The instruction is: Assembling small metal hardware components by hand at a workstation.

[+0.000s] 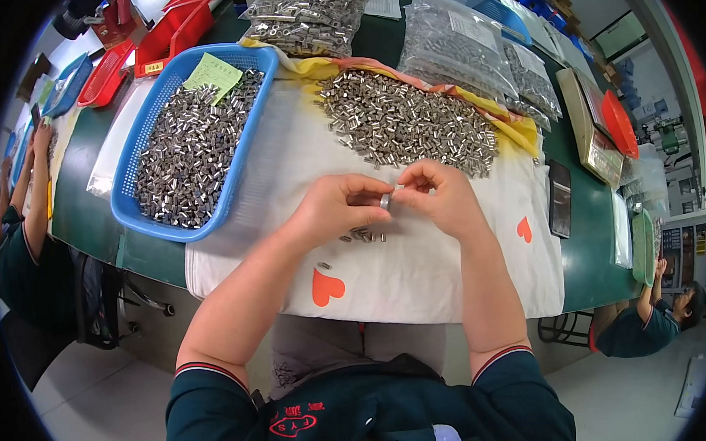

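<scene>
Head view: the left hand (338, 208) and right hand (441, 196) meet at picture centre over a white cloth (420, 273), fingers curled shut, together pinching one small metal sleeve (385, 200). Loose sleeves (363, 236) lie just at 6 o'clock of it; the big pile (404, 122) at 12.
</scene>
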`<state>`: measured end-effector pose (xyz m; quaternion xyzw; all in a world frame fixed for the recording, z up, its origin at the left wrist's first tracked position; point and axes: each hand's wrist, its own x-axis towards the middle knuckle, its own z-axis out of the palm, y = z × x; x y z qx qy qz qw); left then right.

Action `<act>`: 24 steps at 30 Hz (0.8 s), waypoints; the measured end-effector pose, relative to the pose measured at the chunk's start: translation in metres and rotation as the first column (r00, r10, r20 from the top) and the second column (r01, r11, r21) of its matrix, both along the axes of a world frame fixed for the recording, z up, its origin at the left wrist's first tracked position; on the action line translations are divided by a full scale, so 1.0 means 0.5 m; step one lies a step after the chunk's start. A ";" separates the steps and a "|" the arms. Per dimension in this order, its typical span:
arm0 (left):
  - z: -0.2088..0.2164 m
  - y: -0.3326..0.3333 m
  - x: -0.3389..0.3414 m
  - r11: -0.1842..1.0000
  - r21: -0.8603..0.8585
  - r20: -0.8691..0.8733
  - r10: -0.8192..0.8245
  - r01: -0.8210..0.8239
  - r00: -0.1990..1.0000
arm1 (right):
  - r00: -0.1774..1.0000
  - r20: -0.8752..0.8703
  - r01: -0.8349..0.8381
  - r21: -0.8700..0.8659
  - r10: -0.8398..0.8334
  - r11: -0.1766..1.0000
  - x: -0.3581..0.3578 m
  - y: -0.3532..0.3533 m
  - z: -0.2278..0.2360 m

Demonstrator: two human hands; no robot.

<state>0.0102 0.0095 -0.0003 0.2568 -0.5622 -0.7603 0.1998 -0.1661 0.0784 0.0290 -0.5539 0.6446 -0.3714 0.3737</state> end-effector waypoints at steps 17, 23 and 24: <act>-0.007 -0.008 -0.001 0.999 -0.011 -0.021 0.031 -0.032 0.999 | 0.779 -0.602 0.095 -0.166 -0.176 0.982 0.011 -0.020 -0.046; -0.005 -0.013 0.000 0.997 0.043 -0.036 0.067 -0.066 0.997 | 0.995 0.102 0.005 -0.114 0.007 0.993 0.019 0.008 0.004; -0.003 -0.013 0.001 0.997 0.042 -0.033 0.068 -0.066 0.997 | 0.995 0.104 0.005 -0.115 0.007 0.993 0.023 0.007 0.009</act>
